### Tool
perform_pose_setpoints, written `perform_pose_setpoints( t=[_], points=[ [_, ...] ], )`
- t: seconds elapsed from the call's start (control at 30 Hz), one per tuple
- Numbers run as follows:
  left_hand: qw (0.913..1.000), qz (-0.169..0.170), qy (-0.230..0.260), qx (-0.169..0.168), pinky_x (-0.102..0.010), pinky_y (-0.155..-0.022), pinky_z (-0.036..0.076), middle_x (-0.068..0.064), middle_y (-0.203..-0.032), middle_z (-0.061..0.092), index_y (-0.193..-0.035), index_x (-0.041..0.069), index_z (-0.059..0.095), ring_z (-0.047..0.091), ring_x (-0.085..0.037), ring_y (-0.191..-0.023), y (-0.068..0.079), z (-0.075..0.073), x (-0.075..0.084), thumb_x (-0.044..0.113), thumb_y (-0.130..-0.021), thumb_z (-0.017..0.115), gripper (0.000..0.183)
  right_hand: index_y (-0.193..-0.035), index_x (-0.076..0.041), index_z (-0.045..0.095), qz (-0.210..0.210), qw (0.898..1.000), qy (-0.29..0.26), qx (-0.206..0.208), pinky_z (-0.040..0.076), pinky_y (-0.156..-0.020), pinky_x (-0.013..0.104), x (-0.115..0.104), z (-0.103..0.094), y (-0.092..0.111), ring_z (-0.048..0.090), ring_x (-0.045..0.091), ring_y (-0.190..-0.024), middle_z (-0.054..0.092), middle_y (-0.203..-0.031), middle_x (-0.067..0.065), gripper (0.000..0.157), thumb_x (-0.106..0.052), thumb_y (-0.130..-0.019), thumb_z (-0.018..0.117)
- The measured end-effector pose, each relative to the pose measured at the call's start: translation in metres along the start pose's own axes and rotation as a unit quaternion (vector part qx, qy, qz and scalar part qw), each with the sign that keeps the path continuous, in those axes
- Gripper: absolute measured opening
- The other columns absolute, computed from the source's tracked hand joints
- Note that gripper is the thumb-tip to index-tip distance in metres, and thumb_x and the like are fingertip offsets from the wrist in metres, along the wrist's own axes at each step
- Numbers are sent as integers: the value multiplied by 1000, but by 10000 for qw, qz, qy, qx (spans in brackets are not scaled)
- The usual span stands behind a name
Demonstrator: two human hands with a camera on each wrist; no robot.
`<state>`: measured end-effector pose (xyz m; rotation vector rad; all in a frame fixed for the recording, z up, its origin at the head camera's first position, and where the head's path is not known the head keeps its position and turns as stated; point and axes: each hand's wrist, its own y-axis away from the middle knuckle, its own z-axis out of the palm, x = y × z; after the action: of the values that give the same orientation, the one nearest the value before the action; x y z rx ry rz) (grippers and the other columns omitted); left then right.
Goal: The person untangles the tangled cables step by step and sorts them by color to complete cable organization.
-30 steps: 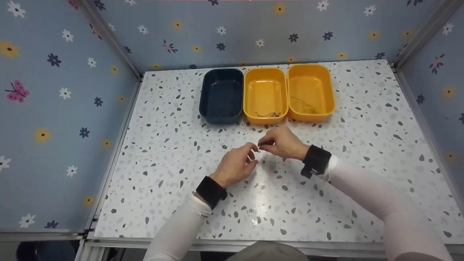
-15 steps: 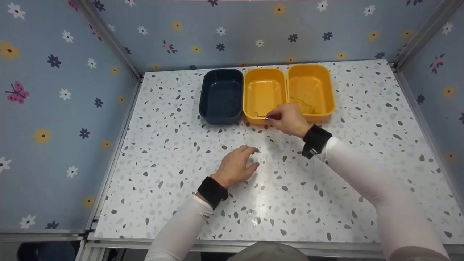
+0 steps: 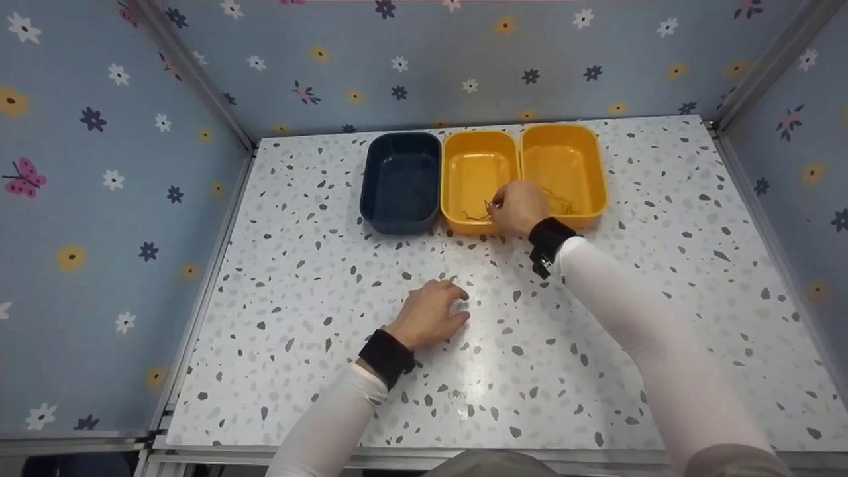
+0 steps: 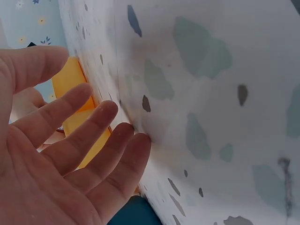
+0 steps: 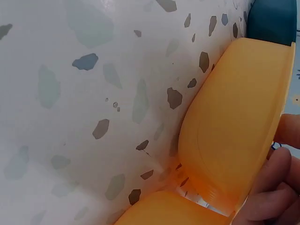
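Observation:
My right hand (image 3: 520, 207) reaches over the front rim of the middle yellow bin (image 3: 478, 228). Its thumb and fingertips pinch a thin dark strand (image 3: 489, 209), thread or wire; which of these I cannot tell. In the right wrist view a dark bit of the strand (image 5: 276, 146) shows between thumb and finger, beyond the bin's wall. More of it lies curled on the bin floor. Nearer the body, my left hand (image 3: 430, 315) rests low over the speckled tabletop, fingers relaxed and spread. The left wrist view shows its palm (image 4: 42, 164) holding nothing.
A dark blue bin (image 3: 401, 225) stands left of the middle bin. On the right, another yellow bin (image 3: 599, 199) contains thin yellowish strands (image 3: 562, 202). The three bins stand side by side near the patterned back wall (image 3: 437, 59).
My right hand has left the spot beside the left hand and moved forward into the middle yellow bin. The left hand stays near its place, its fingers now apart from the right hand.

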<state>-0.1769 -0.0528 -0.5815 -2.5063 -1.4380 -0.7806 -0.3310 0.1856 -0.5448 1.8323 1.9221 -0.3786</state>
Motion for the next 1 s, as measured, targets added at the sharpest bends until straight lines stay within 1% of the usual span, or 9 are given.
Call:
perform_pose_setpoints(
  t=[0.1,0.23,0.4,0.47,0.57,0.7,0.87,0.93,1.0],
  points=[
    [10000,4,45,-26,-53,-115,57,-12,-141,77,-135,12,78,70,-35,-133,-1,0,0,33,-105,73,37,-117,-7,87,47,9999,117,60,60,-103,52,1,1,0,77,35,-113,86,-120,14,29,-31,-104,76],
    [9999,-1,120,-55,-53,-117,56,-12,-142,77,-134,11,78,70,-36,-135,-2,-1,0,32,-105,74,37,-120,-6,86,122,9997,189,128,61,-104,52,2,0,2,77,35,-115,85,-124,15,34,-34,-103,78],
    [9998,-129,58,101,-53,-110,59,-12,-133,79,-131,11,80,72,-37,-127,-3,-4,-1,33,-104,74,35,-119,-8,86,157,9996,192,168,61,-102,50,2,0,4,77,34,-113,85,-123,14,34,-37,-102,80],
    [9994,-178,0,299,-54,-105,60,-13,-129,80,-129,10,80,73,-37,-122,-3,-5,-2,32,-104,75,34,-119,-9,86,104,9996,185,186,60,-101,50,1,0,5,77,34,-112,86,-121,13,33,-37,-102,79],
    [9970,-227,-72,736,-54,-98,63,-13,-126,81,-127,10,81,74,-38,-117,-3,-9,-4,31,-103,76,32,-127,-7,82,-44,9997,109,191,61,-101,50,1,-2,9,79,34,-112,86,-121,14,39,-37,-103,78],
    [9893,-379,-72,1409,-55,-95,64,-14,-129,81,-126,9,81,73,-39,-118,-3,-20,-10,32,-102,78,33,-141,-4,75,-227,9993,-175,225,63,-102,51,3,-6,18,81,35,-115,85,-125,17,50,-38,-104,76],
    [9707,-804,-128,2260,-56,-105,60,-18,-138,77,-132,8,79,67,-43,-129,-4,-41,-23,33,-98,82,42,-142,-6,75,-379,9963,-510,571,59,-103,53,5,-11,35,77,38,-118,84,-129,17,55,-44,-103,76],
    [9645,-979,-148,2447,-59,-111,56,-21,-147,72,-141,7,74,63,-46,-136,-3,-48,-28,35,-98,82,52,-141,-8,76,-460,9951,-431,762,59,-101,53,8,-13,43,77,37,-114,83,-131,16,54,-47,-103,75],
    [9608,-1165,-125,2512,-64,-118,52,-23,-159,62,-154,7,64,56,-49,-147,-2,-53,-34,40,-98,83,68,-138,-9,77,-557,9933,-235,984,60,-97,53,13,-15,51,77,37,-109,83,-130,17,51,-46,-103,75]
  ],
)
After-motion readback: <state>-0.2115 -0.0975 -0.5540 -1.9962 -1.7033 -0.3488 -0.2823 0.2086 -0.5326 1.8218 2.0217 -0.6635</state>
